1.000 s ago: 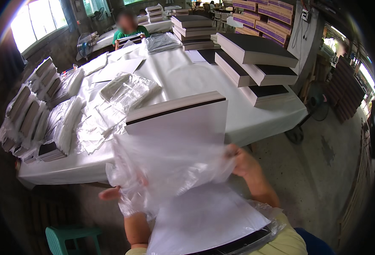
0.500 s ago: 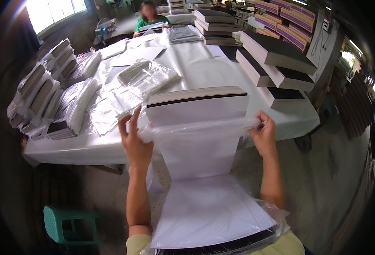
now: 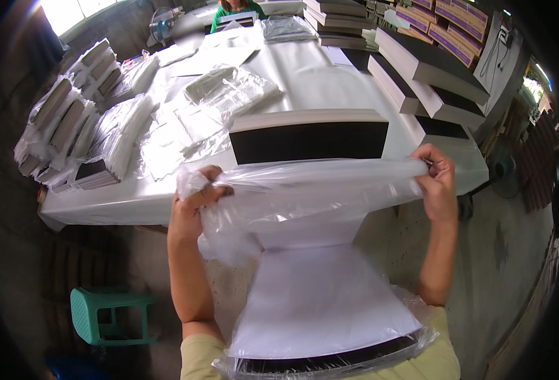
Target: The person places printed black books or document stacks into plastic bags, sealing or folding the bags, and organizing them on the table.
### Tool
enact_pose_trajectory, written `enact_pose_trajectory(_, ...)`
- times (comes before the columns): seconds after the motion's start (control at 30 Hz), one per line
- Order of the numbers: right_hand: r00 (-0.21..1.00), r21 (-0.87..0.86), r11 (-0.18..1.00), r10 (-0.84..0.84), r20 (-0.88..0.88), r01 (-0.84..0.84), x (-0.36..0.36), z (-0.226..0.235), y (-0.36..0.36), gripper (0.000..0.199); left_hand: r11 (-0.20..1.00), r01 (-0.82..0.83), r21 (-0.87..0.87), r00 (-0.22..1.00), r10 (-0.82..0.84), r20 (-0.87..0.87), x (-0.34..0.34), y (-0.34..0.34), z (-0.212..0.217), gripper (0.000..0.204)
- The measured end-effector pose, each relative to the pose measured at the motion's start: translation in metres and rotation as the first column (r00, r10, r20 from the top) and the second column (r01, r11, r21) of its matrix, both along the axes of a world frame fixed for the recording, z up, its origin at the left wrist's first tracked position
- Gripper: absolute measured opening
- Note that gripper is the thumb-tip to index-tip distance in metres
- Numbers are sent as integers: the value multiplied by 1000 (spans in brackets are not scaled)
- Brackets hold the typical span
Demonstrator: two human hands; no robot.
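A: What is closest to us?
B: A big flat white box with a black edge [image 3: 320, 304]; its near end rests against the person's body, and its far end lies on the white bench [image 3: 134, 199]; a clear thin plastic bag [image 3: 305, 190] is partway over it.

A: What do the hands do?
B: The left hand [image 3: 191, 206] has its fingers closed tight on a bunch of the bag's left side; the right hand [image 3: 436, 183] has its fingers pinched shut on the right side; the bag is pulled wide across the box between them.

A: What else is around?
B: A green plastic stool [image 3: 105, 313] stands on the floor to the left; wrapped boxes in clear bags [image 3: 70, 130] lie on the bench's left; loose clear bags [image 3: 229, 95] lie in the middle; bare white and black boxes [image 3: 419, 69] are stacked on the right; far off sits a person in a green top [image 3: 232, 9].
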State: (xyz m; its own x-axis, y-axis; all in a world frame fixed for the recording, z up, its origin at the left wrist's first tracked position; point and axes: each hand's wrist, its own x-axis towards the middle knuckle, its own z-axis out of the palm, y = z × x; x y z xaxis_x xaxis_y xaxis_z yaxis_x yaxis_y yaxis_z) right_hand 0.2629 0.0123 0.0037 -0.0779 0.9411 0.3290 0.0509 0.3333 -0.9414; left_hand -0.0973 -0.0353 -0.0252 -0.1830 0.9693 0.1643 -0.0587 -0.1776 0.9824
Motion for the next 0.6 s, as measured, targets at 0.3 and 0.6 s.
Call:
enact_pose_trajectory(0.3, 891, -617, 642, 329, -314, -454, 34, -90, -35, 45, 652, 579, -490, 785, -608, 120, 3, -15, -102, 29)
enact_pose_trajectory(0.6, 985, -745, 653, -9, 170, 135, 35, -337, -26, 19, 829, 207, -519, 959, -68, 274, 2, -23, -306, 29)
